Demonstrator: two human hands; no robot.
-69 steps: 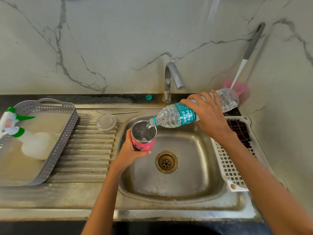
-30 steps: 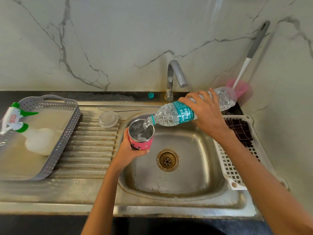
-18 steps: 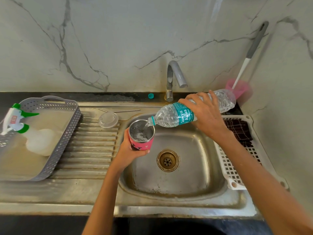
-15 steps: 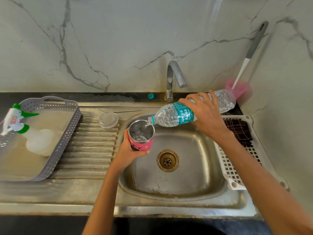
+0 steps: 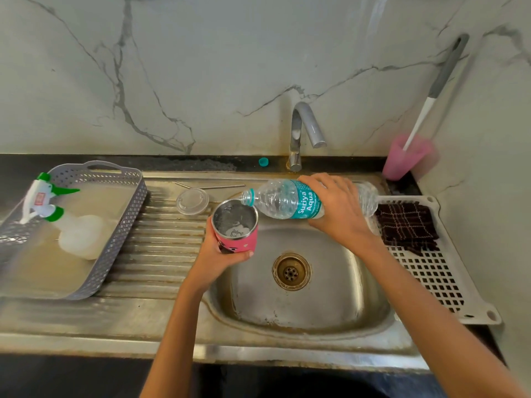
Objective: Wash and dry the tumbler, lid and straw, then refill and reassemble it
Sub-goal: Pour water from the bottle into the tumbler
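Observation:
My left hand (image 5: pixel 219 261) grips the pink tumbler (image 5: pixel 236 228) from below, upright over the left edge of the sink (image 5: pixel 301 320). My right hand (image 5: pixel 337 208) holds a clear water bottle (image 5: pixel 283 199) with a teal label, lying nearly level, its mouth over the tumbler's rim. Water sits inside the steel-lined tumbler. The clear lid (image 5: pixel 192 201) lies flat on the drainboard behind the tumbler. The metal straw (image 5: pixel 209 186) lies just behind the lid.
A grey perforated tray (image 5: pixel 123 234) at left holds a white spray bottle (image 5: pixel 61 225). A white rack (image 5: pixel 436 280) at right carries a dark checked cloth (image 5: pixel 405 228). A pink cup (image 5: pixel 402 159) with a long brush stands in the corner. The faucet (image 5: pixel 301 133) and teal cap (image 5: pixel 263 161) are behind.
The bottle has flattened from a downward slant to nearly level while water keeps running into the tumbler. The tumbler stays in my left hand at about the same place.

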